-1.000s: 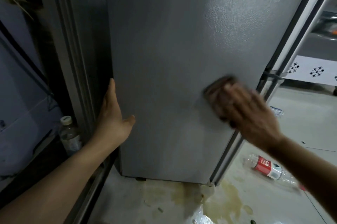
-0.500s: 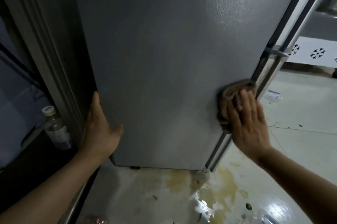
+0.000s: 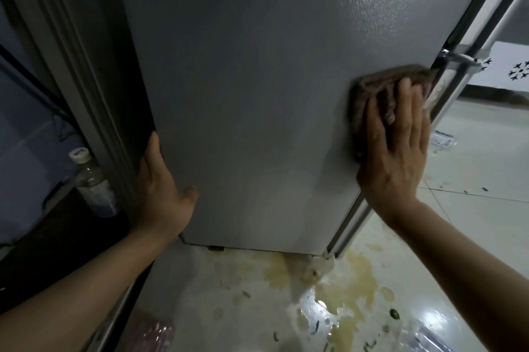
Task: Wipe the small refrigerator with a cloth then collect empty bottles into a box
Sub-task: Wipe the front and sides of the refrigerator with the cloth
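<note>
Right fingers (image 3: 400, 111) spread flat and together, pressing a brown cloth (image 3: 380, 88) against the grey fridge (image 3: 257, 94) side, near its front edge by the door seam; right hand (image 3: 392, 151) open over the cloth, not clenched. Left fingers hidden round the fridge's rear edge, thumb out on the panel, left hand (image 3: 163, 194) gripping that edge low down. Beyond, 1 capped clear bottle (image 3: 94, 182) upright on a dark shelf left of the fridge, yellowish spill (image 3: 343, 288) on the tiled floor (image 3: 472, 223) below the front corner, clear plastic (image 3: 429, 337) lying at lower right.
</note>
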Demonstrator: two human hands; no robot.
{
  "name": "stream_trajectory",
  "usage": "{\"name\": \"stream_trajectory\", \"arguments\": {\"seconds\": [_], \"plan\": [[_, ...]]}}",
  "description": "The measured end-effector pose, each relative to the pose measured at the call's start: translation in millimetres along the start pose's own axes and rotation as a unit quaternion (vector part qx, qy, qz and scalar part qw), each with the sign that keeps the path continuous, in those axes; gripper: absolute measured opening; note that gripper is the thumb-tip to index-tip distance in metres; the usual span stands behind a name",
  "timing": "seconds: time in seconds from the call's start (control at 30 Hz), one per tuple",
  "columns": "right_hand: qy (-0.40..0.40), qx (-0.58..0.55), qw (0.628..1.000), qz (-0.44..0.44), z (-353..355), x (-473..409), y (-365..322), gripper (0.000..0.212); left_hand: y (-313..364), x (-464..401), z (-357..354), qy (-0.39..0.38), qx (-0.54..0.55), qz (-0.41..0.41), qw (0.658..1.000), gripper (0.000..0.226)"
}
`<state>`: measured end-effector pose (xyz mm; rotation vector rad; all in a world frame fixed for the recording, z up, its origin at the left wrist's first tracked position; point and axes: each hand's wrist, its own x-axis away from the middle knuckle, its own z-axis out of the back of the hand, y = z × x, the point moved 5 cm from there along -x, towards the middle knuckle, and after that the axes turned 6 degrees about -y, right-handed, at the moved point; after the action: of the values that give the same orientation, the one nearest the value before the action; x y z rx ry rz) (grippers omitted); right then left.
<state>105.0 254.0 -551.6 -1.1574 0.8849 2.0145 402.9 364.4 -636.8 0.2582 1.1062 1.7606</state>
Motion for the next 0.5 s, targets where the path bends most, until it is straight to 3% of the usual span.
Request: {"name": "stream_trajectory", "arguments": {"seconds": [0.1,0.2,0.27,0.33,0.43,0.5], "plan": [[-0.109,-0.007,0.988,0.113,-25.6,47.5,-32.5,0.063,-0.8,-0.6,-3.2,0.019,0.009,-0.007,1.000,0.106],[-0.256,0.051,0.916,0.305,-46.3,93.3,-62.5,0.081,-2.4,0.8,-2.6,0.019,0.015,-0.008,1.000,0.105],[-0.307,0.086,0.870,0.376,-48.4,96.5,-67.4,0.100,-1.7,0.7,0.3,0.008,0.024,-0.019,1.000,0.103],[-0.281,0.104,0.875,0.379,-41.6,75.1,-66.6,0.103,-0.1,1.0,4.2,-0.004,0.041,-0.037,0.998,0.099],[-0.123,0.030,0.956,0.263,-25.3,9.0,-72.3,0.061,-1.8,2.7,10.2,-0.020,0.064,-0.048,0.997,0.094],[-0.058,-0.024,0.982,0.177,-24.5,-23.3,-81.4,0.046,-6.4,3.1,10.5,-0.032,0.073,-0.043,0.996,0.093]]}}
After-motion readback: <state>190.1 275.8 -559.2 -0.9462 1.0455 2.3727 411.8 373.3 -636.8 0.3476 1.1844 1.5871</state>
